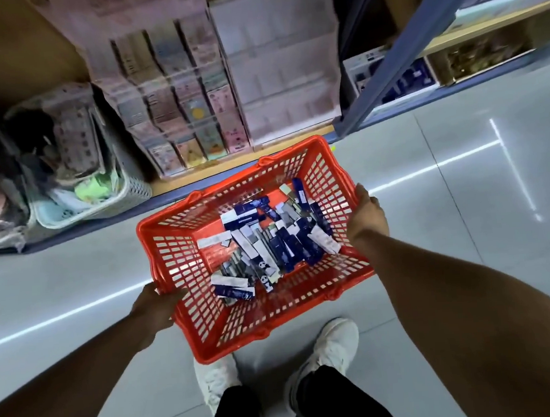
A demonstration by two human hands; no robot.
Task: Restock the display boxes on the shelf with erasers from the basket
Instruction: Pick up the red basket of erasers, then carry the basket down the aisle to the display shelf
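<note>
Head view: hands gripping basket

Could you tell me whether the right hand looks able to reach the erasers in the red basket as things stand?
Probably not yet: the right hand grips the red basket rim, as does the left hand. The erasers lie uncovered, so releasing would free the way.

Red basket of blue and white erasers, gripped at both ends by left hand and right hand, above grey floor.
</note>
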